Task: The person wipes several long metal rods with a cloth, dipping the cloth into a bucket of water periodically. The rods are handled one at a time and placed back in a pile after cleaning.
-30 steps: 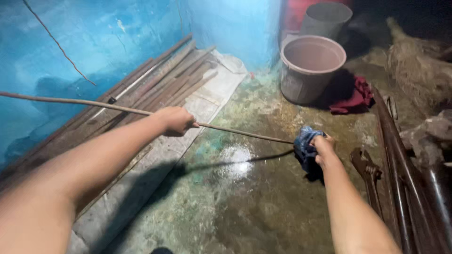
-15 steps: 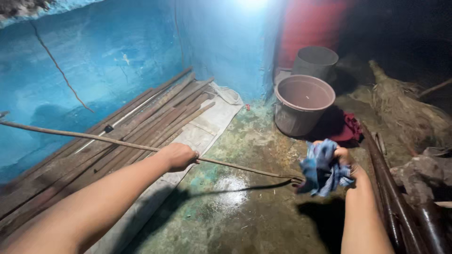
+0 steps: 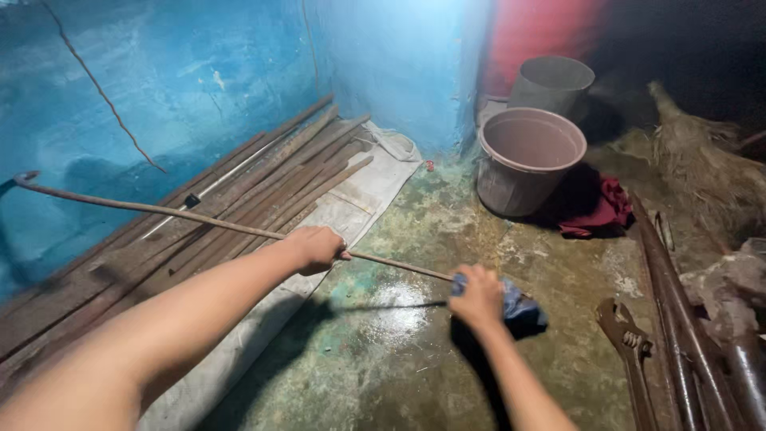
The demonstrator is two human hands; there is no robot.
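My left hand [image 3: 315, 247] grips a long thin rusty metal rod [image 3: 152, 209] near its middle. The rod runs from a hooked end at the far left across to my right hand. My right hand [image 3: 477, 297] holds a blue cloth [image 3: 519, 307] wrapped around the rod's near end, just above the wet concrete floor [image 3: 399, 319].
Rusty rods and pipes [image 3: 239, 191] lie on a white sack [image 3: 359, 207] along the blue wall. A grey bucket [image 3: 527, 160] and a second bucket [image 3: 550, 84] stand behind, beside a red cloth [image 3: 594, 209]. A large wrench [image 3: 630, 351] and pipes [image 3: 678, 303] lie at right.
My right hand with the blue cloth has come back onto the rod's end and slid left along it. The left hand keeps its grip; the view shifted slightly.
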